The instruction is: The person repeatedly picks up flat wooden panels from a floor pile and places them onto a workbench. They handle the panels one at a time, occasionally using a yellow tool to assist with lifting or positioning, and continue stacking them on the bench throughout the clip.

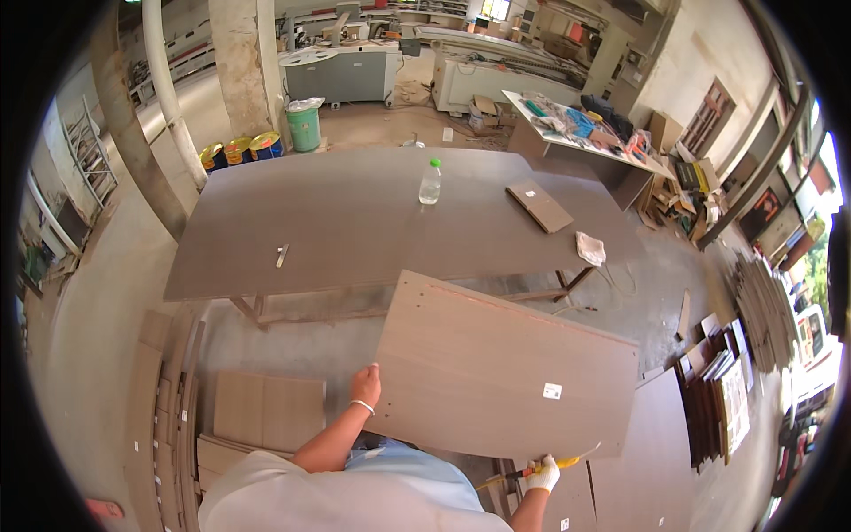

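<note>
A large brown wood-grain panel [496, 363] is held tilted in front of me, with small holes along its left end and a white label near its right end. My bare left hand [365, 387], with a white band at the wrist, grips the panel's left edge. At the panel's near edge, my right hand [544, 475] wears a white glove and is closed around a yellow air blow gun [567, 462] with a thin metal nozzle. Whether the right fingers also touch the panel, I cannot tell.
Beyond the panel stands a wide brown table [337, 213] bearing a water bottle [430, 183], a small board [539, 207], a cloth [590, 249] and a small knife-like tool [282, 256]. Stacked panels [269, 410] lie left. More boards [709, 390] lean at right; a green bin [304, 126] stands behind.
</note>
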A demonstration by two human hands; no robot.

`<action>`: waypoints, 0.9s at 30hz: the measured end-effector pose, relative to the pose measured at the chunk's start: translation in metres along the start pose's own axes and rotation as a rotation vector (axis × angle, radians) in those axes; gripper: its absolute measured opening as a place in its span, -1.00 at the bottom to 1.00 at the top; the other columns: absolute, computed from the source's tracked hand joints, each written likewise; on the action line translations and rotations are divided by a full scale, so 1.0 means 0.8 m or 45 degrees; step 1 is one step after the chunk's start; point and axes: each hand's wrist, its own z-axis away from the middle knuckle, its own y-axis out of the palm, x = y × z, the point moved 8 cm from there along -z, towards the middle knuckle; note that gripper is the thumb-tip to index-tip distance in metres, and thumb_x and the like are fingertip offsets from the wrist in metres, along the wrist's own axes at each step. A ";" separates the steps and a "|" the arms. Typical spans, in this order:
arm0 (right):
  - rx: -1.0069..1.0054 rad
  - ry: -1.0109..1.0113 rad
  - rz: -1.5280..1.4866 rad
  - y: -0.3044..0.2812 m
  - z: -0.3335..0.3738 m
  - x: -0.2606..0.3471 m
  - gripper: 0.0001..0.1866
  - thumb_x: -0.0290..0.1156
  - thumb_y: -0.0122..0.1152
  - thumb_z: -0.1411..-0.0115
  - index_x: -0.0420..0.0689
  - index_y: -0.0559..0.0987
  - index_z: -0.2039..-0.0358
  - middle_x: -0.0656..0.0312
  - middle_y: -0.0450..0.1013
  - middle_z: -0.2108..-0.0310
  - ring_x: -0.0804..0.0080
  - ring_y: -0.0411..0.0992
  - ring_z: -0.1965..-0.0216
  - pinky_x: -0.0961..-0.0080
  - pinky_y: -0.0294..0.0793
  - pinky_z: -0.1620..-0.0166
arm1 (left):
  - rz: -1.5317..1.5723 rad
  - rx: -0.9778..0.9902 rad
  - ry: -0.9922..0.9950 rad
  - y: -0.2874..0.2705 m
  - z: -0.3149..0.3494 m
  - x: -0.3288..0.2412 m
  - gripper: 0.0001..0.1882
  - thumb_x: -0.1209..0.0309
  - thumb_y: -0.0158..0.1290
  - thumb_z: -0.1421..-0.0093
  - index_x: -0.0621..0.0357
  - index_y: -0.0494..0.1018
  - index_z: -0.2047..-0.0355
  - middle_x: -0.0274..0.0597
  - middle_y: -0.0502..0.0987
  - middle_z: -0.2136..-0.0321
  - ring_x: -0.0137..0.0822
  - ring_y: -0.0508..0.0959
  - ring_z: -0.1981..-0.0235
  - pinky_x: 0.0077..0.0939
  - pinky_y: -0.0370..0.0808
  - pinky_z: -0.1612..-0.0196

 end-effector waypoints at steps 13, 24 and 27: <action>0.153 0.313 0.462 0.473 -0.081 -0.152 -0.79 -0.69 0.09 -0.11 -0.18 0.49 0.22 0.17 0.47 0.45 0.25 0.46 0.55 0.33 0.39 0.59 | -0.250 -0.374 -0.313 -0.168 -0.299 0.085 -0.42 0.10 -0.14 -0.30 0.48 0.44 0.57 0.37 0.52 0.48 0.30 0.51 0.40 0.11 0.36 0.27; 0.317 0.543 0.529 0.608 -0.109 -0.178 -0.69 -0.79 0.00 -0.07 -0.24 0.41 0.17 0.12 0.38 0.46 0.28 0.41 0.57 0.44 0.26 0.61 | -0.424 -0.218 -0.591 -0.151 -0.402 0.131 -0.47 0.09 -0.13 -0.34 0.47 0.45 0.26 0.37 0.58 0.24 0.33 0.55 0.09 0.07 0.47 0.00; 0.269 0.515 0.555 0.613 -0.135 -0.171 -0.56 -0.83 -0.02 -0.04 -0.23 0.38 0.05 0.15 0.35 0.41 0.29 0.41 0.51 0.46 0.20 0.60 | -0.703 -0.247 -0.592 -0.129 -0.414 0.073 -0.64 0.26 -0.03 -0.30 0.41 0.39 0.14 0.33 0.59 0.21 0.29 0.58 0.09 0.06 0.50 0.00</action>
